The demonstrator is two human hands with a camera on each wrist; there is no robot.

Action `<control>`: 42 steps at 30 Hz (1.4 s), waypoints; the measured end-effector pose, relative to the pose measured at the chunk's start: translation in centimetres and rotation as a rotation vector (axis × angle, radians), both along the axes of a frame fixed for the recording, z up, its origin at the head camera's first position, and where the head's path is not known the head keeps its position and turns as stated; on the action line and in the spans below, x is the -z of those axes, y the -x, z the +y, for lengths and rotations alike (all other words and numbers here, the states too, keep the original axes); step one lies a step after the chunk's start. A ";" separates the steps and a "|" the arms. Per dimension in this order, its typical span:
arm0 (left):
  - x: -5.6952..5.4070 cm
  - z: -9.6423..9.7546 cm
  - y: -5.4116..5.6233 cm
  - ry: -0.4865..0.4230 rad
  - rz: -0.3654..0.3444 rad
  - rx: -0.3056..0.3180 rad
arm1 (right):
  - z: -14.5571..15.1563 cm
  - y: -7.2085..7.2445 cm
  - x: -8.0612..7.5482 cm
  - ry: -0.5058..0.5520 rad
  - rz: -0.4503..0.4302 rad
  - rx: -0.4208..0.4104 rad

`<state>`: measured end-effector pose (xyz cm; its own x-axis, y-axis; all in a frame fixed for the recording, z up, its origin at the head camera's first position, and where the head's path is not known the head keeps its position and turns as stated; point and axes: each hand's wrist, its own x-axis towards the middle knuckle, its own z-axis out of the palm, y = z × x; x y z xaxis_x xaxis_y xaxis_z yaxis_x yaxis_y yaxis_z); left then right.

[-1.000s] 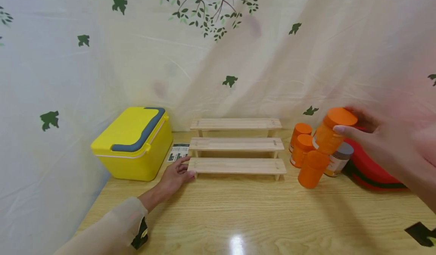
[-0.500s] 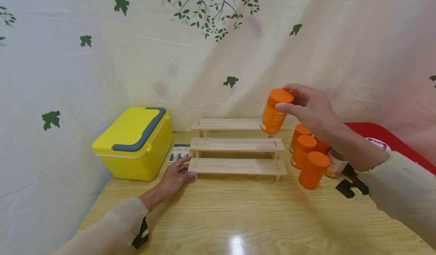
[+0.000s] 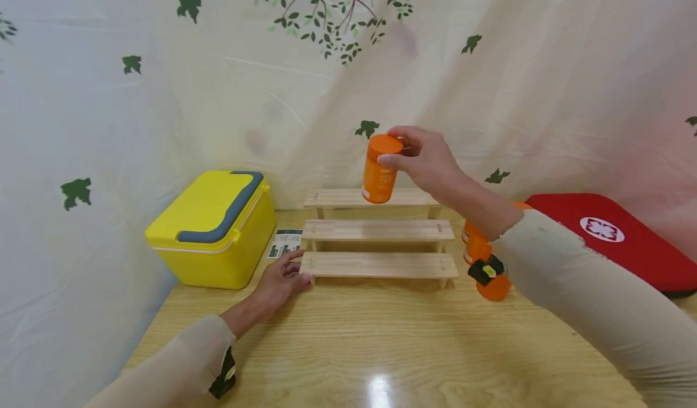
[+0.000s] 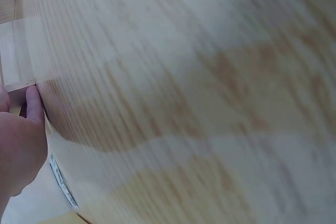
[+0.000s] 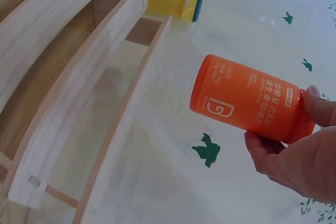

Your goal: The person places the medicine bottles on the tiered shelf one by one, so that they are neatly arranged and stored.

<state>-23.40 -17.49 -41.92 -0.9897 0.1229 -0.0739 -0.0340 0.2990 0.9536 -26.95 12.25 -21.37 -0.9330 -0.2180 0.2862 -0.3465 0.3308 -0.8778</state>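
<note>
My right hand (image 3: 427, 158) pinches an orange pill bottle (image 3: 379, 175) by its lid, upright, in front of and overlapping the top step of a wooden three-tier rack (image 3: 379, 265). In the right wrist view the bottle (image 5: 247, 95) shows white printing on its side, and my thumb and fingers lie around its lid. My left hand (image 3: 278, 284) grips the left end of the rack's lowest step. In the left wrist view that hand (image 4: 21, 145) has its fingers at the rack's corner. All three steps of the rack are bare.
A yellow cooler box (image 3: 209, 226) with a blue handle stands left, beside a printed card (image 3: 285, 243). Several orange bottles (image 3: 492, 288) stand right of the rack, partly hidden by my right forearm. A red case (image 3: 615, 232) lies behind that arm. A patterned curtain hangs behind.
My right hand has lifted the orange pill bottle from the group on the right and carried it left to the rack's top step. The left hand has stayed in place.
</note>
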 end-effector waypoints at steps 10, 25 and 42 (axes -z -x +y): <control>-0.3 0.0 -0.2 0.004 -0.002 -0.006 | -4.0 3.5 1.5 0.036 -0.012 -0.034; -0.2 0.1 -0.1 -0.039 -0.015 -0.005 | -7.3 6.5 3.3 -0.006 -0.071 -0.031; -0.3 0.2 -0.1 -0.048 -0.022 -0.002 | -8.5 6.7 3.7 -0.061 -0.082 -0.018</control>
